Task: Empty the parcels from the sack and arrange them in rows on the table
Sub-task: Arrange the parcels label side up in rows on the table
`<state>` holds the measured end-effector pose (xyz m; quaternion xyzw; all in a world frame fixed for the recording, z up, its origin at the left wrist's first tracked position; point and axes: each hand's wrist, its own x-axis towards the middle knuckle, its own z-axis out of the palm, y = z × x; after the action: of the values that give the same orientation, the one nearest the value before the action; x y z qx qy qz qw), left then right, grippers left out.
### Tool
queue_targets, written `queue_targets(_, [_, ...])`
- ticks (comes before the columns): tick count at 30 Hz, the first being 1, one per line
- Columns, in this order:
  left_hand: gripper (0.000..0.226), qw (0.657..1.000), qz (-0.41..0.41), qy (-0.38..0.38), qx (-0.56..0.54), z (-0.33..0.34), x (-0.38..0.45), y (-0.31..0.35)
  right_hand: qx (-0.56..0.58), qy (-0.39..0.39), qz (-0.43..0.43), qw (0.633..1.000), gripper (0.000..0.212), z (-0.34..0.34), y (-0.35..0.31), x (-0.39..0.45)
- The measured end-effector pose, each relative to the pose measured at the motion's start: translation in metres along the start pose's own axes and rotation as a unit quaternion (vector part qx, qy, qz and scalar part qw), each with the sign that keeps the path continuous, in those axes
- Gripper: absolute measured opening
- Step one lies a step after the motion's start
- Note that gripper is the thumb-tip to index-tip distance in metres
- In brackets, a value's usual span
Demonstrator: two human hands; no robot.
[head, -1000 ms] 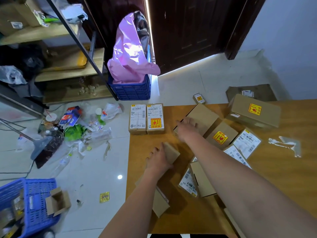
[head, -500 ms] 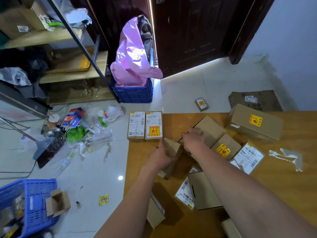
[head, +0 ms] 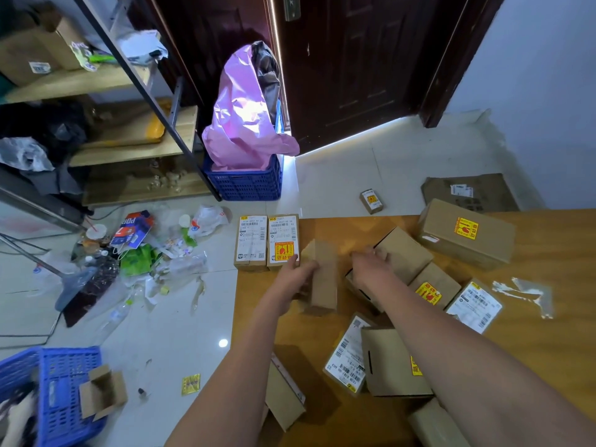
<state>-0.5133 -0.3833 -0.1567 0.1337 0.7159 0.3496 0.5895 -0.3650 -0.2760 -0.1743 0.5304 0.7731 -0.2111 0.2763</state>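
Observation:
My left hand (head: 295, 279) grips a small plain cardboard parcel (head: 323, 279), held upright just right of two labelled parcels (head: 267, 241) lying side by side at the wooden table's (head: 548, 350) far left corner. My right hand (head: 367, 269) rests on a larger plain brown box (head: 403, 253) in a loose pile. Around it lie a box with a yellow sticker (head: 433, 290), a white-labelled parcel (head: 474, 306), and a big box (head: 467, 233) further right. Nearer me sit a labelled parcel (head: 346, 356) and an open brown box (head: 392, 362). No sack is visible.
A pink bag (head: 245, 124) fills a blue crate (head: 245, 183) by the dark door. Rubbish (head: 135, 253) litters the tiled floor left of the table, with another blue crate (head: 54, 391) at bottom left. A small parcel (head: 371, 201) and flat cardboard (head: 471, 191) lie on the floor beyond.
My left hand lifted the small plain parcel off the table and carried it forward toward the two labelled parcels. My right hand stayed on the brown box in the pile.

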Motion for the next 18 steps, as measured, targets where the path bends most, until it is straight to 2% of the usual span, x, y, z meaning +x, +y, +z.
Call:
queue_targets(2, [0.063,0.997,-0.008,-0.025,-0.072,-0.003,-0.002,0.003,0.086,0.045,-0.021,0.995,0.049,-0.005,-0.003,0.001])
queue_targets(3, [0.054,0.994,-0.007,-0.033,-0.104,-0.004,-0.002,0.002,0.170,0.066,-0.027,0.983,0.046,-0.011,-0.006,0.000])
queue_targets(5, [0.044,0.981,-0.014,-0.054,-0.187,-0.006,-0.004,0.002,0.335,0.083,-0.027,0.938,0.040,-0.024,-0.013,-0.004])
queue_targets(7, [0.040,0.963,-0.016,-0.079,-0.257,-0.008,-0.005,0.001,0.436,0.048,-0.016,0.899,0.040,-0.036,-0.022,-0.009])
queue_targets(9, [0.039,0.950,-0.005,-0.095,-0.297,-0.010,-0.004,-0.001,0.513,-0.028,0.003,0.858,0.047,-0.042,-0.029,-0.010])
queue_targets(10, [0.039,0.943,0.000,-0.099,-0.318,-0.010,-0.003,-0.001,0.558,-0.073,0.014,0.827,0.053,-0.042,-0.032,-0.011])
queue_targets(11, [0.039,0.936,0.003,-0.102,-0.338,-0.009,-0.001,-0.001,0.594,-0.106,0.019,0.797,0.056,-0.040,-0.033,-0.010])
queue_targets(13, [0.039,0.928,0.004,-0.106,-0.356,-0.007,0.000,0.001,0.630,-0.134,0.019,0.765,0.048,-0.037,-0.032,-0.008])
queue_targets(15, [0.040,0.935,-0.002,-0.094,-0.342,-0.006,0.004,0.002,0.644,-0.137,0.016,0.753,0.035,-0.033,-0.031,-0.004])
queue_targets(18, [0.041,0.953,-0.016,-0.063,-0.297,-0.005,0.012,0.003,0.670,-0.150,0.011,0.727,0.029,-0.027,-0.027,-0.003])
